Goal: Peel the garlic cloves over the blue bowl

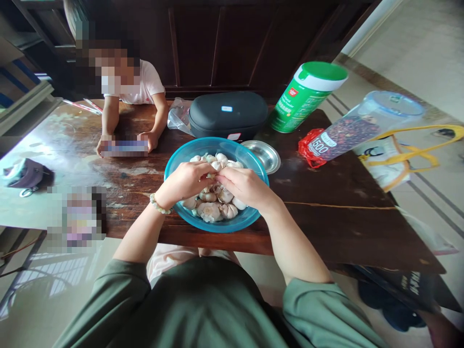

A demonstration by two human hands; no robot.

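Watching through the head camera, I see the left hand point(184, 182) and right hand point(246, 187) drawn together above a blue plastic bowl point(188, 159). Their fingertips point(219, 178) meet, clamped on a small pale piece of garlic point(211, 175) that they mostly hide, so I cannot tell exactly how much of it they hold. Below them, garlic bulbs point(210, 211) lie heaped in the bowl, which sits close to the near edge of a dark wooden table point(326, 227). A beaded bracelet point(159, 204) circles the left wrist. Touching the bowl's far right rim is a steel dish point(264, 155). Farther off stand a black zip case point(227, 115) and a green canister point(306, 96), and to the right a clear plastic jar point(348, 130) lies tilted. Across the table, on the left, another person's hands point(148, 140) rest on a blurred object point(124, 147).
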